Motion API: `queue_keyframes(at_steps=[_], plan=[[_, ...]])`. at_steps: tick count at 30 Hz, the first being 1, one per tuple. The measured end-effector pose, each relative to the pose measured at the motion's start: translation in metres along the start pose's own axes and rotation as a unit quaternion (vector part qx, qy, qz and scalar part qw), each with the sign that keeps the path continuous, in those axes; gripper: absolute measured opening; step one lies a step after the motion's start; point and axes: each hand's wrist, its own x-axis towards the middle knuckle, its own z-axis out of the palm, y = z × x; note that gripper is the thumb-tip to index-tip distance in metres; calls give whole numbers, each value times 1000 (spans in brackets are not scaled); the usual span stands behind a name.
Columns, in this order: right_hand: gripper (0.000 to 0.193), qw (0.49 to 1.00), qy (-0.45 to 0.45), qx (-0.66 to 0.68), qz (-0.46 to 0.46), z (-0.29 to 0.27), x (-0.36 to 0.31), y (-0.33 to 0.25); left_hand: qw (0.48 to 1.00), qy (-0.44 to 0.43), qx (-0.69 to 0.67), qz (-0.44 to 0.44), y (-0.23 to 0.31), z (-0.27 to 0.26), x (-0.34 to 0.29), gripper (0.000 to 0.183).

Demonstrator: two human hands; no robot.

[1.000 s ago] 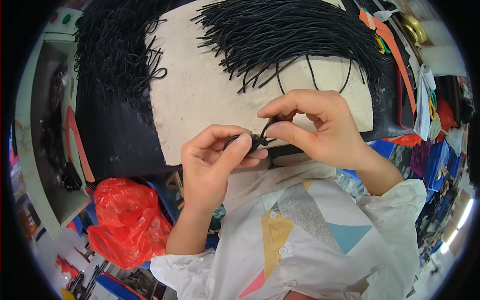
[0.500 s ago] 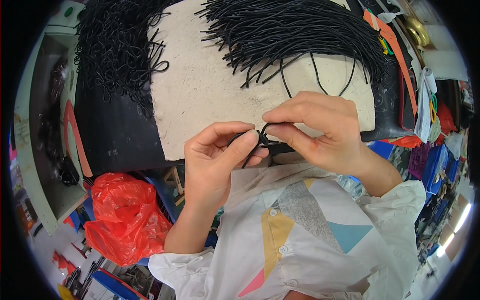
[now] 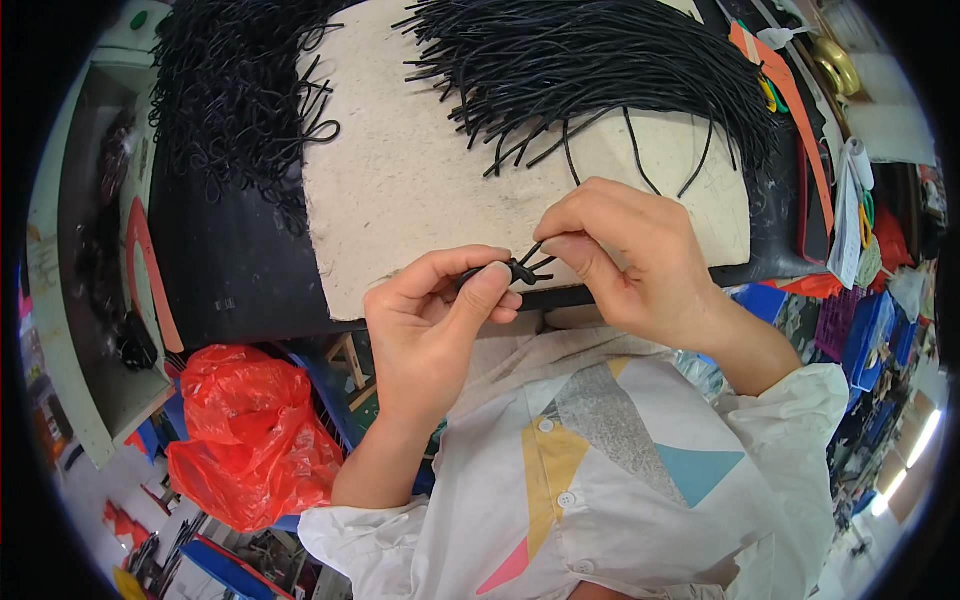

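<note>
A red bag (image 3: 250,430) sits near the black surface (image 3: 225,275). By the pale board (image 3: 400,190), the left hand (image 3: 430,315) and right hand (image 3: 645,260) pinch a knotted black cord (image 3: 522,272), partly hidden; the cord heap (image 3: 230,100) is cut off above.

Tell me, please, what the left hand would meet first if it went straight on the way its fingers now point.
Beyond the knotted black cord it holds, the left hand, pointing rightward, would probably meet the right hand first, though depth is unclear from this single view.
</note>
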Motion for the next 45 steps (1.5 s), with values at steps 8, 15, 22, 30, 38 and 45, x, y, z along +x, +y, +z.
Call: queue_keyframes(at_steps=[8, 15, 22, 30, 38, 45], plan=[[15, 934, 16, 304, 189, 19, -11, 3, 998, 25, -35, 47, -4, 4, 1, 17], [12, 977, 5, 208, 42, 18, -7, 11, 965, -25, -209, -156, -2, -5, 3, 19], [13, 912, -13, 331, 242, 21, -15, 6, 970, 10, -232, -73, -7, -2, 2, 17], [7, 984, -8, 157, 82, 13, -9, -1, 965, 16, -253, -60, -6, 1, -2, 16], [10, 997, 8, 74, 32, 12, -10, -2, 986, 67, -155, 6, -7, 12, 0, 15], [14, 998, -22, 53, 12, 13, -13, -3, 973, 67, -221, 0, -9, 5, -1, 12]])
